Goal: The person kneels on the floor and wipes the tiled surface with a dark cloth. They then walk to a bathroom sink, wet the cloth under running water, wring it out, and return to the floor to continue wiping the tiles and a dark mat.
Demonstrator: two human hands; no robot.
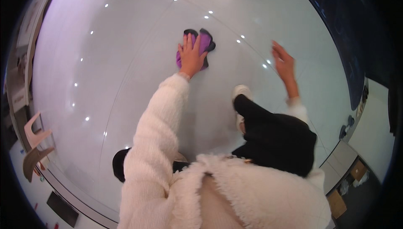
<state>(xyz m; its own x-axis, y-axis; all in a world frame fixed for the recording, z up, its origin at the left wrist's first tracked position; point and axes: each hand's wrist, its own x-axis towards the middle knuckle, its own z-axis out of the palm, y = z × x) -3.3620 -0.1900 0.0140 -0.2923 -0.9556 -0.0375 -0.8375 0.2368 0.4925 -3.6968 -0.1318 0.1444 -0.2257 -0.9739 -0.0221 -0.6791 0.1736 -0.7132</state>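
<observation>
My left hand (pixel 190 56) lies palm down, fingers spread, on a crumpled purple and black cloth (pixel 205 40). It holds the cloth against the glossy light grey tiled floor (pixel 151 97). Parts of the cloth show past the fingertips and on both sides of the hand. Off to the right, my right hand (pixel 284 62) is raised with nothing in it, its fingers loosely bent and slightly blurred. It is well apart from the cloth.
My bent knee in black trousers (pixel 277 141) and a white shoe (pixel 241 92) are below the right hand. Chairs (pixel 37 134) stand at the left rim. A large dark panel (pixel 340 40) borders the right. Cardboard boxes (pixel 337 203) sit on a shelf at lower right.
</observation>
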